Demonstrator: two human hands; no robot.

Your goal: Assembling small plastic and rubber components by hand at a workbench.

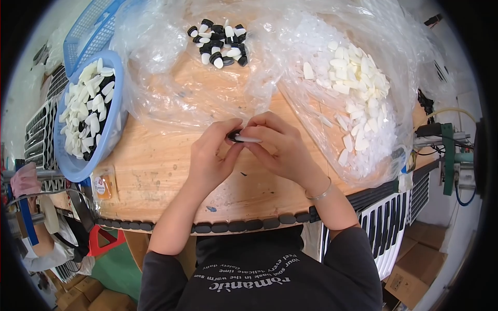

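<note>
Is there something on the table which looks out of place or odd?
Slightly: one white piece lies apart from the white heap on clear plastic, like a stray. A small dark mark interrupts the pale wooden tabletop.

Left hand (210, 150), right hand (280, 150): fingers bent, fingertips pinched near one another, above the table (150, 171). Left forearm (175, 220), right forearm (334, 210): bare, slanting inward across the table's near edge.

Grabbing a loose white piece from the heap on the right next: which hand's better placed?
Right, I'd say: the right hand is on the same side as the white heap, nearer it than the left hand. Both hold the black-and-white piece, so the right would probably need freeing first.
</note>
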